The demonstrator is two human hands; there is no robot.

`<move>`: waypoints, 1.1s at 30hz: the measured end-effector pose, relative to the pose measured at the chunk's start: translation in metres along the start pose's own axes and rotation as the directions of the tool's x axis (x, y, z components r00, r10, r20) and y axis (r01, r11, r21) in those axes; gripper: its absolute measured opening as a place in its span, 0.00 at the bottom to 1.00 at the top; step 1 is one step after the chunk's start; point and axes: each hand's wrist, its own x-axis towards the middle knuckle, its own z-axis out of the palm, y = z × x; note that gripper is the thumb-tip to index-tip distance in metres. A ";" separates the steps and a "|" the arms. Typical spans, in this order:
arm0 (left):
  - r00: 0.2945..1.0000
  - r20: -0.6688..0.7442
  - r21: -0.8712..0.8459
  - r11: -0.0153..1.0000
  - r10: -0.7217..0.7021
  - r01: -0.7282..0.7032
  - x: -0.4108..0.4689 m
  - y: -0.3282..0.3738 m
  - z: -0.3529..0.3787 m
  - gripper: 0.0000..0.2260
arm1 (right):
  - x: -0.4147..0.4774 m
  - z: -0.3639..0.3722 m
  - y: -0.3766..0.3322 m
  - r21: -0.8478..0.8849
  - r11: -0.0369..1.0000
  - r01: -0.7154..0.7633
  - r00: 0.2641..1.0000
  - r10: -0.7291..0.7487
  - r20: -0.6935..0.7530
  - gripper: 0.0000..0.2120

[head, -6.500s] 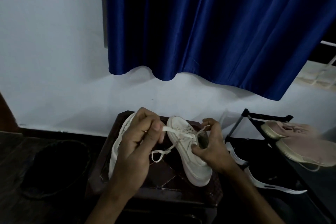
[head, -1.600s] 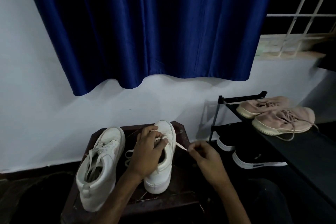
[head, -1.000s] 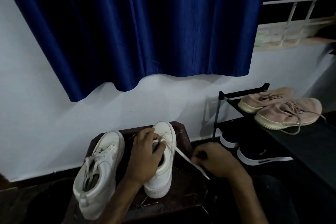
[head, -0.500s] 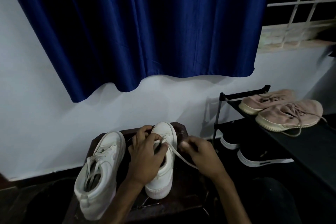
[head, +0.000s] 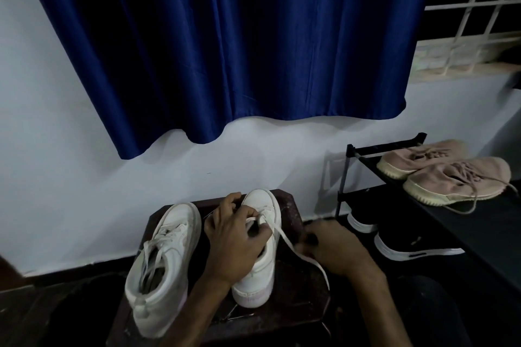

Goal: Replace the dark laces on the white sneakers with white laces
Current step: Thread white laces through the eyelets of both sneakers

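Two white sneakers stand on a small dark wooden stool. The left sneaker has white laces threaded through it. My left hand lies over the right sneaker and pinches a white lace at the eyelets. That white lace runs right and down from the shoe into my right hand, whose curled fingers grip it; the loose end trails below toward the stool's edge. The right sneaker's tongue and eyelets are mostly hidden under my left hand.
A black shoe rack stands at the right, with a pair of pink sneakers on top and black shoes on the lower shelf. A blue curtain hangs over the white wall behind. A dark bin sits left of the stool.
My right hand has moved right and down from the shoe, drawing the white lace out longer. My left hand has stayed on the right sneaker.
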 end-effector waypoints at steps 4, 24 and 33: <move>1.000 -0.001 -0.023 1.000 -0.002 0.002 -0.002 -0.001 0.001 0.19 | 0.015 0.018 -0.040 0.459 0.851 0.256 0.938 -0.104 -0.329 0.04; 0.999 0.001 0.018 0.999 -0.041 0.041 -0.002 0.002 -0.001 0.19 | 0.017 0.033 -0.021 0.324 0.942 0.091 0.979 -0.026 -0.201 0.06; 0.996 0.029 -0.074 0.994 -0.082 0.084 -0.005 0.008 -0.006 0.21 | 0.015 0.018 -0.033 0.331 0.937 0.114 0.975 -0.041 -0.219 0.05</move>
